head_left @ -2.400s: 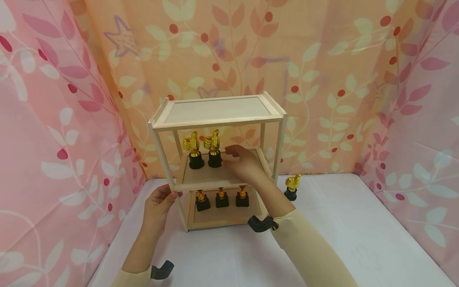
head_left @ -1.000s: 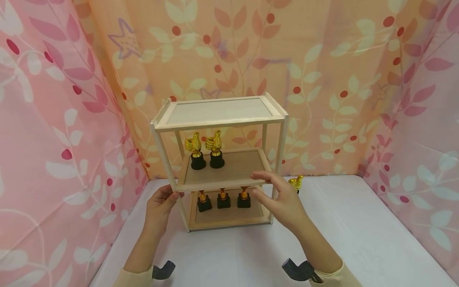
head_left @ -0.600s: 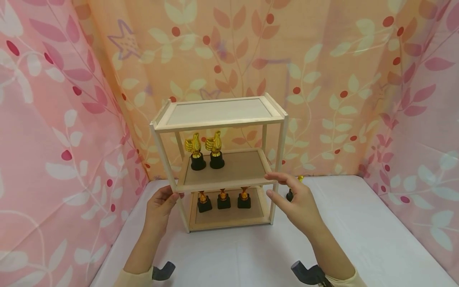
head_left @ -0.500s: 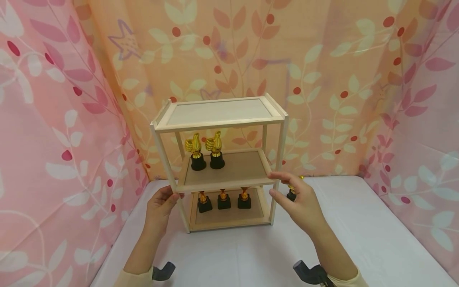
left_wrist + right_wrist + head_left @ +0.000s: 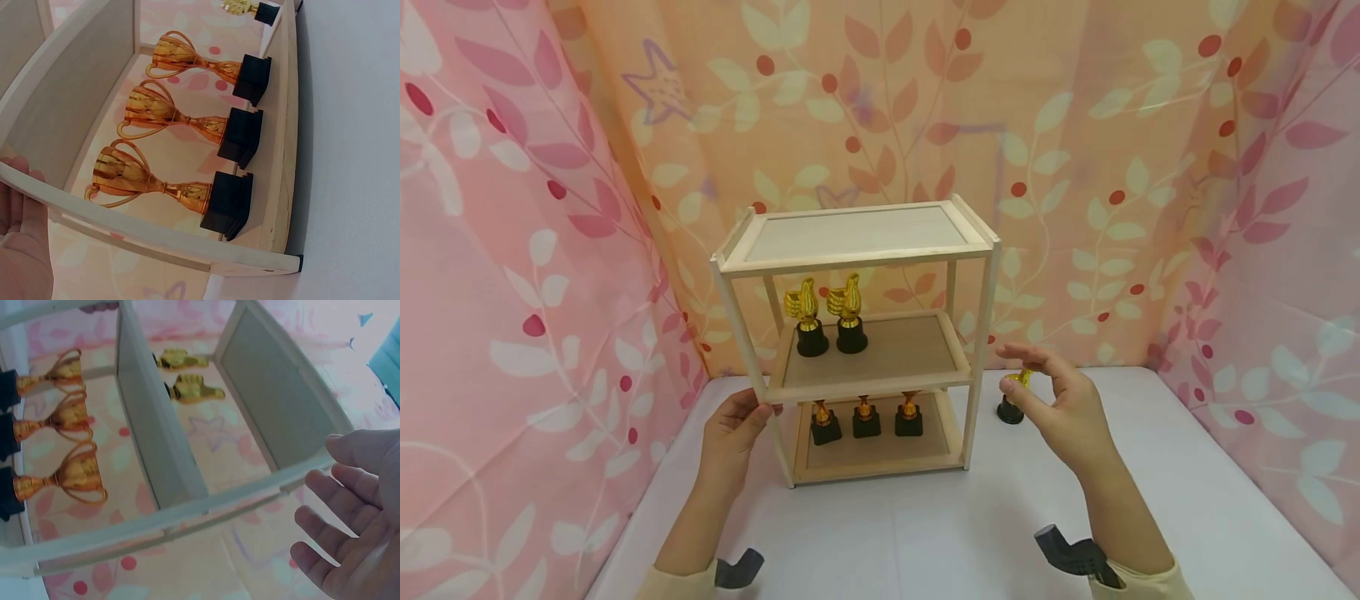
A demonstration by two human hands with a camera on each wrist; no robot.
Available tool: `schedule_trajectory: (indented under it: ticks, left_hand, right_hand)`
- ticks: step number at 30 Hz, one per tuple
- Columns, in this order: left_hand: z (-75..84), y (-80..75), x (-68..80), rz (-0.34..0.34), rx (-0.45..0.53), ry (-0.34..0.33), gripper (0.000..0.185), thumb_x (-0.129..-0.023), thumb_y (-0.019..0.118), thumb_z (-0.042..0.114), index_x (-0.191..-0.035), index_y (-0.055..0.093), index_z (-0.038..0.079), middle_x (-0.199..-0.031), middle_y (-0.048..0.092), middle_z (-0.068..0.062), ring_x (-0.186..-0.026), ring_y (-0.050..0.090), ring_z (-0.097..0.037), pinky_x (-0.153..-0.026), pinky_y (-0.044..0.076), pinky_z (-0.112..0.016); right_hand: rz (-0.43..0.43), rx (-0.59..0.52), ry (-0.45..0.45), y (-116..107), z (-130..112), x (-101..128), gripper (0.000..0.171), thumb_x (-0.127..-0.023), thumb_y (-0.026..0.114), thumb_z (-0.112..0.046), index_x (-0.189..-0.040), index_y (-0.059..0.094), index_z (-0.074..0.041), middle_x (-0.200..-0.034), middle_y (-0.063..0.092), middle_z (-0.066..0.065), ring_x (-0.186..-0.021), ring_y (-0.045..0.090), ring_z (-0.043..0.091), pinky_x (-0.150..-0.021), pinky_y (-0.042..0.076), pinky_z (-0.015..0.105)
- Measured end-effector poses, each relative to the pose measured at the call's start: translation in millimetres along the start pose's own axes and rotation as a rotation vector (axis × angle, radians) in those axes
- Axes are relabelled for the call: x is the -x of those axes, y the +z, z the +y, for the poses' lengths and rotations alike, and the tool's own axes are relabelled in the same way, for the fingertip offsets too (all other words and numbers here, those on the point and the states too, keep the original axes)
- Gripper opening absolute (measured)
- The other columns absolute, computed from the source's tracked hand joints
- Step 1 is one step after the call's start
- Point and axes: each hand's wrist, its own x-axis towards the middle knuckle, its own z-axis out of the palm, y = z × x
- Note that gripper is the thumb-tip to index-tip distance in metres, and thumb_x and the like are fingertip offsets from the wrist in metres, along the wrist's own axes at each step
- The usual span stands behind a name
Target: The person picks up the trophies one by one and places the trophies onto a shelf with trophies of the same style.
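A pale wooden three-tier shelf rack (image 5: 859,234) stands on the table. My left hand (image 5: 728,442) grips its front left post at the middle tier, thumb in front. Two gold thumbs-up trophies, a left one (image 5: 812,338) and a right one (image 5: 852,336), stand on the middle tier. Three gold cup trophies on black bases line the bottom tier; the left wrist view shows the nearest cup trophy (image 5: 228,203). Right of the rack, another thumbs-up trophy (image 5: 1011,412) stands on the table, partly hidden by my right hand (image 5: 1071,417), whose fingers and thumb are spread with nothing held.
A white cloth covers the table (image 5: 880,542). Floral curtains hang close on three sides: a pink left curtain (image 5: 520,275), an orange back curtain (image 5: 1075,100) and a pink right curtain (image 5: 1300,333).
My right hand has withdrawn from the middle tier, past the rack's right post, to the trophy on the table at right. The left hand keeps its grip on the post.
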Motion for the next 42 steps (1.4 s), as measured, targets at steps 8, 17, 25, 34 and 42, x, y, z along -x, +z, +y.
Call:
schedule_trajectory:
  ticks: [8,17,25,34,42]
  left_hand:
    - [1.7,1.6,-0.6,0.001,0.003,0.016,0.026,-0.098,0.064,-0.002,-0.123,0.060,-0.008,-0.094,0.076,0.002,-0.093,0.073,-0.012,-0.095,0.056,-0.025]
    - [4.5,2.9,-0.7,-0.001,-0.002,0.014,0.026,-0.098,0.064,-0.001,-0.123,0.061,-0.007,-0.095,0.076,0.002,-0.093,0.073,-0.012,-0.095,0.056,-0.025]
    - [4.5,2.7,1.3,0.009,0.008,-0.004,0.024,-0.098,0.064,-0.001,-0.122,0.062,-0.005,-0.095,0.076,0.000,-0.093,0.073,-0.013,-0.095,0.057,-0.025]
    - [2.3,0.6,2.2,0.002,0.005,-0.009,0.025,-0.098,0.064,0.000,-0.123,0.062,-0.005,-0.095,0.076,0.000,-0.093,0.073,-0.013,-0.095,0.056,-0.024]
    - [1.5,0.6,1.0,0.004,0.009,-0.008,0.026,-0.098,0.064,0.000,-0.124,0.061,-0.006,-0.095,0.076,0.001,-0.093,0.073,-0.013,-0.096,0.056,-0.025]
  right_hand:
    - [0.040,0.038,0.034,-12,23,-9,0.039,-0.095,0.075,-0.016,-0.133,0.066,-0.020,-0.131,0.069,-0.003,-0.114,0.057,0.000,-0.102,0.042,0.021]
    - [0.072,0.070,0.081,-19,49,-13,0.040,-0.097,0.073,-0.019,-0.135,0.063,-0.018,-0.134,0.067,0.000,-0.113,0.055,-0.002,-0.099,0.043,0.014]
    - [0.069,0.040,0.121,-22,70,-15,0.039,-0.098,0.072,-0.024,-0.135,0.063,-0.019,-0.134,0.066,0.000,-0.115,0.055,0.002,-0.101,0.043,0.020]
    - [0.034,0.068,0.200,-20,102,-14,0.049,-0.099,0.070,-0.032,-0.143,0.056,-0.015,-0.139,0.064,0.002,-0.123,0.055,0.014,-0.102,0.046,0.025]
    - [0.005,0.079,0.244,-18,127,-14,0.054,-0.100,0.068,-0.036,-0.147,0.053,-0.013,-0.143,0.060,0.006,-0.127,0.057,0.023,-0.106,0.046,0.039]
